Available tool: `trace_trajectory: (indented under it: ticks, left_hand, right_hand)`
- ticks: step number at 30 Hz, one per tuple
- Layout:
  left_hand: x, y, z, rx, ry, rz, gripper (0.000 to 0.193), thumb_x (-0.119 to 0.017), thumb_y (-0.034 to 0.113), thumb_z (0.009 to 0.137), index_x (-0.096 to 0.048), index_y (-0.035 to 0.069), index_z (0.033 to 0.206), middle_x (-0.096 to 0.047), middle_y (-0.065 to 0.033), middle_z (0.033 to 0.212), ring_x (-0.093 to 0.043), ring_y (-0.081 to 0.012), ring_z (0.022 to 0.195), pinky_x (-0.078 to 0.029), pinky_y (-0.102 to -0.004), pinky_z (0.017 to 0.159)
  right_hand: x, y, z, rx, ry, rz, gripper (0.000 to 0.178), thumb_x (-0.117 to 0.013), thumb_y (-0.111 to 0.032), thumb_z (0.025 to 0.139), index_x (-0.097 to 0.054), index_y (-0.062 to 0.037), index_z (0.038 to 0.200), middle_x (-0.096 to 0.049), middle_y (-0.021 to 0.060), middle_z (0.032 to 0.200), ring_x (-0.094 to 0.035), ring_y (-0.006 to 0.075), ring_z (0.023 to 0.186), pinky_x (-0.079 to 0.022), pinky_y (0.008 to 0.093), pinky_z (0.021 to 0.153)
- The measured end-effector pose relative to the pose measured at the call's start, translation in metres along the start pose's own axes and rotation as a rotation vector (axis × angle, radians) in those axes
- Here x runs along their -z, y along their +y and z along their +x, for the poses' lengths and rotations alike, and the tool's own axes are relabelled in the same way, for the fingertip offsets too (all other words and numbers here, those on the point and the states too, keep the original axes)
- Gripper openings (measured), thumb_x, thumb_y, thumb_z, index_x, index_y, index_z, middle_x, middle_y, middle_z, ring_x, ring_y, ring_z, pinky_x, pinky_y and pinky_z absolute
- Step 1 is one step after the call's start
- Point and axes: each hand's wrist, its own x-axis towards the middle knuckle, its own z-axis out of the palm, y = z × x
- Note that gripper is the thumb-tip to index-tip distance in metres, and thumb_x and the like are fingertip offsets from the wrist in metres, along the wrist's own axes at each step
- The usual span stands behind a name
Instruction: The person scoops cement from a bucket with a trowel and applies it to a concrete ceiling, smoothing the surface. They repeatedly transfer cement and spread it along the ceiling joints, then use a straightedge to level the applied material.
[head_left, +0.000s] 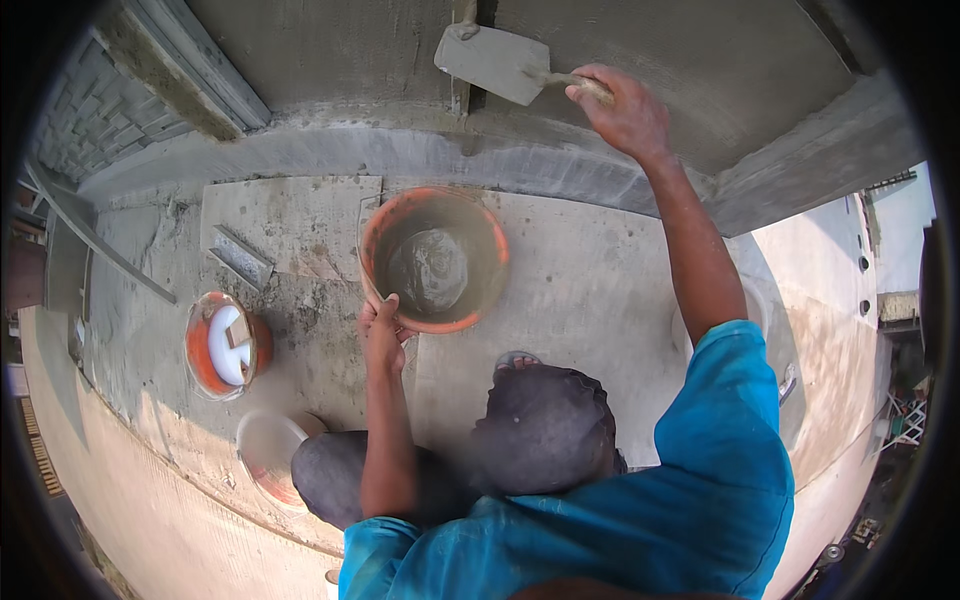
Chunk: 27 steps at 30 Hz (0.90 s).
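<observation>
Smooth grey cement-rendered wall (740,90) rises at the far side — its tone patchy. Stained pale-grey flat floor (570,260) lies shaded centrally — sunlight (190,490) strikes its outer edges.

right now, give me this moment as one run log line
left fingers: holding bucket rim | right fingers: gripping trowel handle | bucket: wet grey mix inside

The right arm (700,250) stretches far forward, the right grip (632,112) curled closed. The left arm (389,440) reaches less far, the left grip (380,342) pinching, thumb raised.
</observation>
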Motion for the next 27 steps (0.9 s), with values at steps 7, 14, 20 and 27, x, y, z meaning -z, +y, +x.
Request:
trace_trajectory:
  ticks: [7, 14, 20, 27]
  left_hand:
    - [0.004, -0.001, 0.001, 0.042, -0.039, 0.065, 0.023, -0.062, 0.017, 0.094, -0.057, 0.007, 0.115, -0.065, -0.0067, 0.099, -0.068, -0.0152, 0.074, -0.058, -0.0275, 0.055]
    - [-0.003, 0.004, -0.003, -0.009, -0.052, -0.057, 0.018, -0.062, 0.016, 0.096, -0.058, 0.007, 0.11, -0.066, -0.0059, 0.094, -0.068, -0.0132, 0.069, -0.058, -0.0234, 0.049]
    - [-0.01, 0.011, -0.001, 0.051, -0.003, -0.03, 0.021, -0.06, 0.018, 0.097, -0.056, 0.005, 0.112, -0.066, -0.0073, 0.096, -0.069, -0.0164, 0.069, -0.061, -0.0274, 0.05]
    - [-0.013, 0.008, 0.002, 0.097, 0.036, -0.228, 0.026, -0.057, 0.016, 0.098, -0.052, 0.003, 0.121, -0.065, -0.0129, 0.107, -0.073, -0.027, 0.084, -0.066, -0.0391, 0.065]
  right_hand:
    - [0.052, -0.033, 0.025, 0.059, 0.146, 0.065, 0.037, -0.066, -0.045, 0.088, -0.07, -0.0197, 0.114, -0.072, 0.004, 0.107, -0.067, 0.0263, 0.102, -0.052, 0.0409, 0.087]
    - [0.071, -0.04, 0.015, 0.24, 0.293, 0.059, 0.037, -0.064, -0.039, 0.091, -0.066, -0.0153, 0.119, -0.068, 0.0075, 0.114, -0.065, 0.0274, 0.106, -0.052, 0.0411, 0.087]
    - [-0.02, -0.014, -0.146, 0.238, -0.175, 0.168, 0.035, -0.07, -0.028, 0.088, -0.059, -0.0128, 0.118, -0.059, 0.0067, 0.108, -0.064, 0.0283, 0.095, -0.052, 0.0428, 0.081]
    - [-0.124, 0.038, -0.285, 0.259, -0.166, -0.094, 0.03, -0.066, -0.026, 0.088, -0.065, -0.0159, 0.117, -0.059, 0.0005, 0.1, -0.06, 0.0188, 0.088, -0.042, 0.0406, 0.073]
